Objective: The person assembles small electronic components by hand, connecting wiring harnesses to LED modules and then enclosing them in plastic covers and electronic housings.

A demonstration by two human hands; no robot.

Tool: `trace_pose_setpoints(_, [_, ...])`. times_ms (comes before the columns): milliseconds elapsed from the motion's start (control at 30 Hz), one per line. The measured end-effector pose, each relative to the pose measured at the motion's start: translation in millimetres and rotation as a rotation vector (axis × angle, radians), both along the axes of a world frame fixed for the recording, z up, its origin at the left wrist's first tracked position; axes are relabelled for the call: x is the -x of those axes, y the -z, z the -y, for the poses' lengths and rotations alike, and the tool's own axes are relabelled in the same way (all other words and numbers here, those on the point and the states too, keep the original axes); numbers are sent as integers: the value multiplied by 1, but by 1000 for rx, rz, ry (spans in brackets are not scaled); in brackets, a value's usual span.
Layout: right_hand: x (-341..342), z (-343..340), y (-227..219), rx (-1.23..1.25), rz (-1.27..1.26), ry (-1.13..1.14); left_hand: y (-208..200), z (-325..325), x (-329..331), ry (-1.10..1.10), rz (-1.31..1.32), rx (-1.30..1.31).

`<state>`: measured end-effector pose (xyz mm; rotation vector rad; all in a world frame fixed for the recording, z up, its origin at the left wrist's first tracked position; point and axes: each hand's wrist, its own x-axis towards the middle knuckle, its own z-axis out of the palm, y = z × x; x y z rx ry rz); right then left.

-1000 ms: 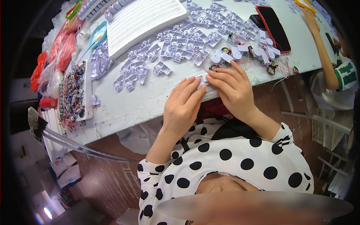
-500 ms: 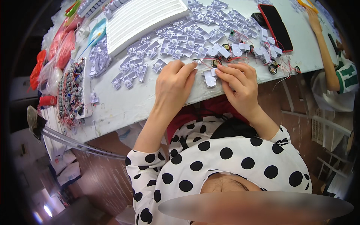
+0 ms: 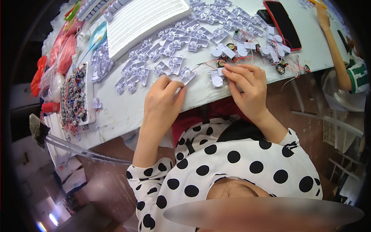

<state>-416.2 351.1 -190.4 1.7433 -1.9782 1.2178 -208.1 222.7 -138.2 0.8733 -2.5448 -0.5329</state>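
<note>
My left hand (image 3: 162,102) rests on the table's front edge, its fingertips pinching a pale plastic piece (image 3: 188,74) that lies flat on the table. My right hand (image 3: 247,87) is to its right, with its fingers closed on a white plastic part (image 3: 215,78). Thin red wires lead from that part to a small round component (image 3: 221,63). The two hands are a short way apart. Many more pale plastic pieces (image 3: 174,42) are spread over the white table (image 3: 116,112) just beyond both hands.
A white ridged tray (image 3: 143,17) lies at the back. On the right are a phone in a red case (image 3: 284,23) and wired parts (image 3: 280,67). A tray of small wired components (image 3: 73,96) and red bags (image 3: 58,50) sit left. Another person's arm (image 3: 332,42) reaches in at far right.
Both hands were close together on one wired part near the table edge. My left hand has since moved left onto a separate plastic piece, while my right hand stays with the wired part.
</note>
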Motion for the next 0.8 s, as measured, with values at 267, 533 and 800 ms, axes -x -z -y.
trace_pose_setpoints(267, [-3,1,-3,-35,-32,-13,-8,4,-72,-172,-10,-153])
trace_pose_setpoints(533, [-42,4,-29,-14,-22,-231,-2,-18,-91,-380,-67,-62])
trace_pose_setpoints(800, [-114,54,-27,-89,29,-488,-6,-19,-80,-480,-340,-106])
